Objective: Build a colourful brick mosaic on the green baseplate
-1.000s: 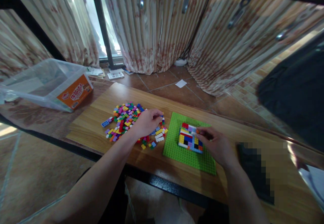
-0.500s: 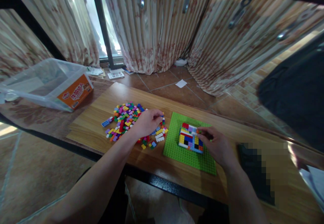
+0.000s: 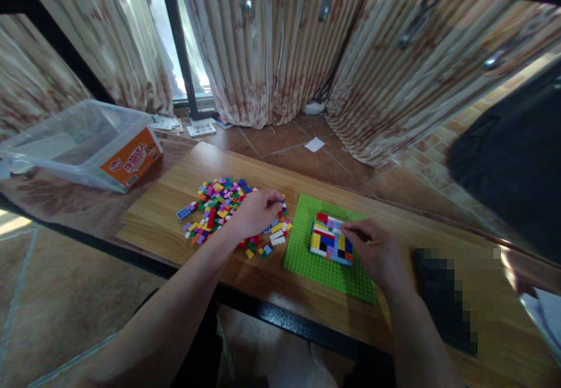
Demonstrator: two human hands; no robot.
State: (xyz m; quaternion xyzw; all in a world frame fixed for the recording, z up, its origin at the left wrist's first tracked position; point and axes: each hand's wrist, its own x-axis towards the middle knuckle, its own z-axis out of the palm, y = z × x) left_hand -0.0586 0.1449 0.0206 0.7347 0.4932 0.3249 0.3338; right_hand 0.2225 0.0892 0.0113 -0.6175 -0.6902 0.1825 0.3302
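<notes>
A flat, multicoloured build of toy bricks (image 3: pixel 326 239) sits on a green studded baseplate (image 3: pixel 300 259). My right hand (image 3: pixel 372 248) reaches in from the right, its thumb and fingers pinched at the build's far right corner. Whatever is between those fingertips is too small to make out. To the left lies a heap of loose toy bricks (image 3: pixel 214 201) in many colours. Over the heap's right side rests my left hand (image 3: pixel 258 210), fingers curled together in a pinch. Its fingertips hide what they hold, if anything.
Left of the wooden board (image 3: pixel 162 218) stands a clear plastic box (image 3: pixel 83 166) with an orange label. A dark flat object (image 3: pixel 438 294), partly pixelated, lies right of the baseplate. Beyond the table are curtains (image 3: pixel 272 55) and a tiled floor with papers.
My right fingertips have shifted very slightly at the build's corner; a small coloured bit that showed beside them is no longer visible. My left hand stays over the heap.
</notes>
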